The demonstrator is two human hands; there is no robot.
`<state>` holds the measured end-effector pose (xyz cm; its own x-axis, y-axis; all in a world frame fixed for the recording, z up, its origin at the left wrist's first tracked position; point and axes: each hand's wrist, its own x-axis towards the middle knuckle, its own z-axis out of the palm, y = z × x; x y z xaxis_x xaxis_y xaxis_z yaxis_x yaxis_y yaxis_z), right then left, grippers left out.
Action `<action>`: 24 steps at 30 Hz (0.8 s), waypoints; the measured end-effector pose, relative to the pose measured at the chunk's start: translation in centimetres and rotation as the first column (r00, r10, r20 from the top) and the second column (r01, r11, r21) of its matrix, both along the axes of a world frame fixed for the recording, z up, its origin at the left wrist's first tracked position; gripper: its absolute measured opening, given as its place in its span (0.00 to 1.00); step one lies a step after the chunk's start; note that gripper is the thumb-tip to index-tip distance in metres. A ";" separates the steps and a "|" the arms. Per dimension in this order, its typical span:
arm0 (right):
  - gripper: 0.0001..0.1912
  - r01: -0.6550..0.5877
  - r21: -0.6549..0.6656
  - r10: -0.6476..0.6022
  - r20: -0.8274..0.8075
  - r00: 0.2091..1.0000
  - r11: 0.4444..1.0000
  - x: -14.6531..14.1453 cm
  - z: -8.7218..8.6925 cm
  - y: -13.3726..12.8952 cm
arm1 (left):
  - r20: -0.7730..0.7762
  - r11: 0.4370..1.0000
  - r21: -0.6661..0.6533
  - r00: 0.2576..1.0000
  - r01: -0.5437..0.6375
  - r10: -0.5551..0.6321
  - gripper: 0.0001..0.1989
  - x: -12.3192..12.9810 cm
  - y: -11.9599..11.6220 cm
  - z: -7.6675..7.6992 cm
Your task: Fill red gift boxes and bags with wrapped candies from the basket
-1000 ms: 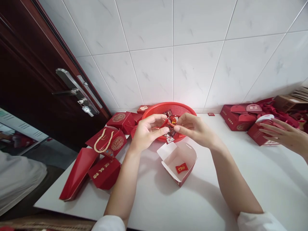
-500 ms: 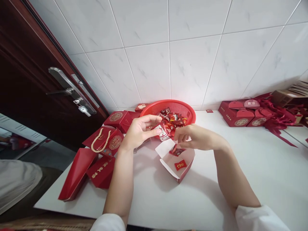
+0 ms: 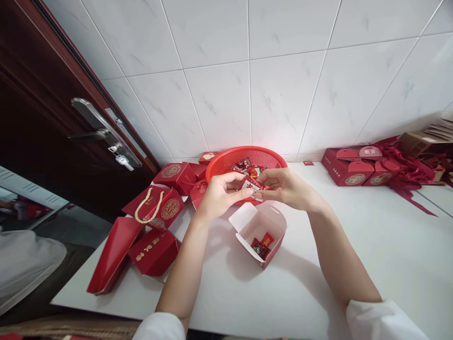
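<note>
Both my left hand [image 3: 226, 191] and my right hand [image 3: 281, 186] pinch a red and white candy packet [image 3: 251, 188] between them. They hold it over the front of a red mesh basket [image 3: 221, 163] that contains several wrapped candies [image 3: 244, 164]. Just below the hands, an open box [image 3: 247, 224], white inside and red outside, stands on the table. Red wrapped candies [image 3: 265, 241] lie at its bottom, and its flaps are up.
Several red gift boxes [image 3: 154, 252] crowd the table's left side, one with a rope handle [image 3: 144, 215]. More red boxes [image 3: 348, 172] and dark red ribbon [image 3: 406, 170] lie at the back right. A dark door [image 3: 53, 94] and a seated person's clothing [image 3: 28, 264] are at left.
My right hand has let a candy go into the box, then moved up and taken hold of the packet. My left hand has moved right with the packet.
</note>
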<state>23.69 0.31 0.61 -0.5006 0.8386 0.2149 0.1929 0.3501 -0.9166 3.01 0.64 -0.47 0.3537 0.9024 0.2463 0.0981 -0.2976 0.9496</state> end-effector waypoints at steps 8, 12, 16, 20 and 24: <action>0.13 -0.031 0.053 0.031 0.013 0.999 0.998 0.0 0.2 -0.1 | -0.310 0.997 -0.051 0.948 0.063 -0.076 0.18 -2.7 -0.2 1.0; 0.09 -0.125 0.072 0.106 0.224 0.969 0.990 0.7 0.5 -0.2 | -0.633 0.987 -0.128 0.757 0.102 -0.161 0.11 -4.1 0.0 1.2; 0.08 -0.174 0.062 0.126 0.464 0.877 0.983 0.9 0.4 -0.1 | -0.716 0.963 -0.195 0.644 0.185 -0.269 0.06 -3.3 0.6 0.4; 0.10 -0.044 0.153 -0.047 0.548 0.835 0.987 1.2 0.5 -0.2 | -0.763 0.950 -0.203 0.570 0.236 -0.304 0.06 -2.2 1.0 -0.5; 0.13 -0.069 0.068 0.010 0.641 0.767 0.995 2.1 1.1 -0.8 | -0.787 0.955 -0.169 0.550 0.243 -0.279 0.13 -2.1 1.1 -0.8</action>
<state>25.79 -0.49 1.66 -0.5791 0.8091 -0.0999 0.7083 0.4387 -0.5531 0.95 1.71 -1.24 0.6108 0.7388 -0.2847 0.7402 -0.4052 0.5366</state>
